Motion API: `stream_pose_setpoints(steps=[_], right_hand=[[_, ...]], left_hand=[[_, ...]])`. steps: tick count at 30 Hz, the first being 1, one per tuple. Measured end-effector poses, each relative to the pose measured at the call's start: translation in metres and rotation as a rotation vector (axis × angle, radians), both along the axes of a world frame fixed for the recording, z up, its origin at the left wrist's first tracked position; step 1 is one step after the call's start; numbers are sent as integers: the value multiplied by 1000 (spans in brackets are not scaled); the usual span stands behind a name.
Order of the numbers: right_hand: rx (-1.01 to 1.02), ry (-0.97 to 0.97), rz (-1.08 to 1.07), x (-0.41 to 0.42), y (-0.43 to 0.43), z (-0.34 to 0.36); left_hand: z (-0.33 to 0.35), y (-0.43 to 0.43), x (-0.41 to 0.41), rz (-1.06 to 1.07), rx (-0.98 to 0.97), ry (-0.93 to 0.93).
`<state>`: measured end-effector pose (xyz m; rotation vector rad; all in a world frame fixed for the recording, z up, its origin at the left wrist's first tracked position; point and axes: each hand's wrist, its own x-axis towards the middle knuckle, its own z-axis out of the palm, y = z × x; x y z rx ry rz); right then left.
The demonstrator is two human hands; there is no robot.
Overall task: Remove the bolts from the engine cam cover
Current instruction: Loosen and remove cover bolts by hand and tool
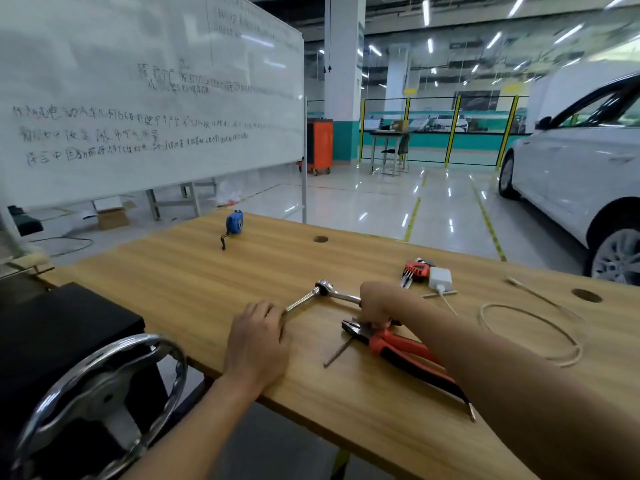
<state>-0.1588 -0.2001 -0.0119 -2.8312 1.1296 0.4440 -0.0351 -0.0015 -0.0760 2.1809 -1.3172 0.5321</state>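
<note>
Ratchet [323, 288] lies mid-tabletop [194, 282], closer to the near edge. Right hand [379, 303] fingers are wrapped round its handle. Left hand [258, 341] fingers cover the extension bar [301, 301] tip, can't tell if they're gripping. Pliers [398, 344] just beside.

A chrome ratchet wrench [337, 293] sits low over the wooden desk [180, 278], with its round head on the far side. Its polished handle runs right into the right hand [377, 303], which grips it. A straight chrome extension bar [300, 302] slants from the head toward the near left, and its end is held under the curled fingers of the left hand [258, 341].
</note>
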Motion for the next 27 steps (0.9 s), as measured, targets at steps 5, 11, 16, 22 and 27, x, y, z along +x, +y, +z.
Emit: stream_pose_setpoints(steps=[5, 11, 16, 22, 27], right_hand=[[88, 98, -50, 17, 12, 12], [170, -174, -129, 42, 25, -3], [118, -245, 77, 70, 44, -13], [232, -308, 269, 99, 64, -2], [285, -363, 515, 121, 125, 46]], left_hand=[[0, 6, -39, -211, 169, 354], [-1, -13, -79, -282, 338, 449], [-1, 6, -77, -386, 355, 477], [43, 99, -26, -139, 32, 573], [104, 184, 9, 109, -101, 388]])
